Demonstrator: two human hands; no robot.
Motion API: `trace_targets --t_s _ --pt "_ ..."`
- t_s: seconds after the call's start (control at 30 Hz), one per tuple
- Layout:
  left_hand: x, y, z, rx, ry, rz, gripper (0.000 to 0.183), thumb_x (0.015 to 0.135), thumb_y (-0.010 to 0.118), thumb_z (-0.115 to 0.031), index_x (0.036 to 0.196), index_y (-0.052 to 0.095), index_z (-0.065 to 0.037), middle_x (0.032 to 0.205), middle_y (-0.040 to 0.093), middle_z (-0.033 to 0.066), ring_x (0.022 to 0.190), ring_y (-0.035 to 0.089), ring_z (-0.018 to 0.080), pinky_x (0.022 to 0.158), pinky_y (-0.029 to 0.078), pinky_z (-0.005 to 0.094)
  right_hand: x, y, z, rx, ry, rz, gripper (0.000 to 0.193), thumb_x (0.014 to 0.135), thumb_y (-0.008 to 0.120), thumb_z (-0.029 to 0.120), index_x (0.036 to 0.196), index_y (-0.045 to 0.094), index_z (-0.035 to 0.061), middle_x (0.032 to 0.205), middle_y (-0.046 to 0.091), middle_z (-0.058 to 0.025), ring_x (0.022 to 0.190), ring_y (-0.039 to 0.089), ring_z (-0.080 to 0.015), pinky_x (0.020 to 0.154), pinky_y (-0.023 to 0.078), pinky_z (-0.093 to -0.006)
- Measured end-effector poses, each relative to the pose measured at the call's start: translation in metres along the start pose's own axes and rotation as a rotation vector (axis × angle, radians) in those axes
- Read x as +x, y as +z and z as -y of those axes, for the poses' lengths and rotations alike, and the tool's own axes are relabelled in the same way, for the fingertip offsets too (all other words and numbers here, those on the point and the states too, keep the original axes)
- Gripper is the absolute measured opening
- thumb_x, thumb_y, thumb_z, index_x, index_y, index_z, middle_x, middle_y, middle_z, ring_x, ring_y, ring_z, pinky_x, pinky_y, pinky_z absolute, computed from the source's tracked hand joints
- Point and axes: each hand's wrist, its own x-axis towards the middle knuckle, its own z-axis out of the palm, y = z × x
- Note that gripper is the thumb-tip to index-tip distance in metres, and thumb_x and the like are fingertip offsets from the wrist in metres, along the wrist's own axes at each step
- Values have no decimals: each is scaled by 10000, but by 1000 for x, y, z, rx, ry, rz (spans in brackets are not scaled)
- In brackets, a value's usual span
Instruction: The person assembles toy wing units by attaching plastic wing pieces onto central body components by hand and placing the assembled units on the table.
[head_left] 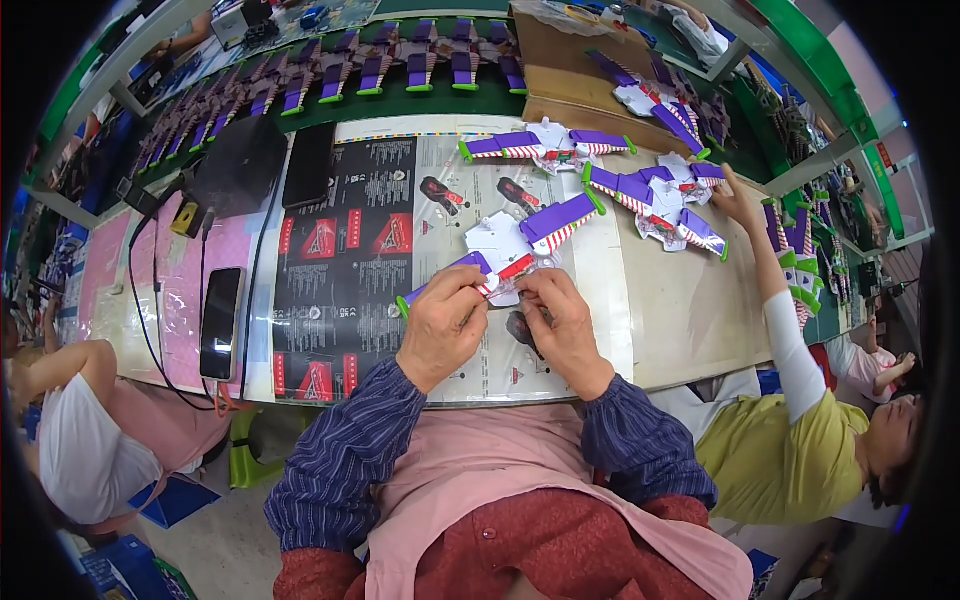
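A toy wing pack (497, 236) with a white body, purple wings, red-striped panels and green tips lies tilted on the table in front of me. My left hand (443, 325) is closed in a pinch over its near left part, fingers on the body beside the left wing. At the body's near edge, close to a red part, my right hand (562, 325) has thumb and fingers pressed together. What sits between those fingertips is too small to make out. Two similar wing packs, one at the far middle (550, 146) and one at the right (662, 203), lie beyond it.
A co-worker's hand (738, 200) touches the right wing pack. A phone (222, 325), cables and a black box (237, 165) occupy the left. Behind, rows of wing packs (372, 70) line a green conveyor, with a cardboard box (565, 75) alongside. People sit at both sides.
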Motion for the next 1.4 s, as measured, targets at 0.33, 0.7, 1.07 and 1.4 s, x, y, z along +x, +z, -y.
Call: trace_targets --t_s 0.33,0.7,1.07,1.4 --pt "-3 11 -10 140 -40 -44 98 773 768 -9 855 714 -13 1094 699 118 958 650 321 816 540 429 -3 -16 0 -277 -330 220 458 819 652 -115 1272 650 -50 1308 610 -192 1200 607 -382 1016 534 -440" --pt "0 24 0 154 -18 -1 153 833 784 -69 980 813 -96 1174 743 14 988 610 249 906 440 420 -4 -10 8 -391 -390 205 401 875 627 -59 1275 626 -80 1295 606 -223 1172 620 -385 995 545 -440" --pt "2 21 -5 209 -24 19 132 829 771 -31 958 771 -56 1156 744 25 1024 612 271 992 443 453 9 8 7 -185 -129 -30 48 987 691 20 1033 683 9 948 679 -168 773 688 -344 641 535 -406" --pt "13 7 -8 153 -26 172 155 837 761 -14 987 789 -40 1204 717 82 1199 579 344 1098 474 439 8 7 -1 -179 -198 -67 110 929 710 -46 1020 689 11 961 676 -152 766 690 -331 657 552 -407"
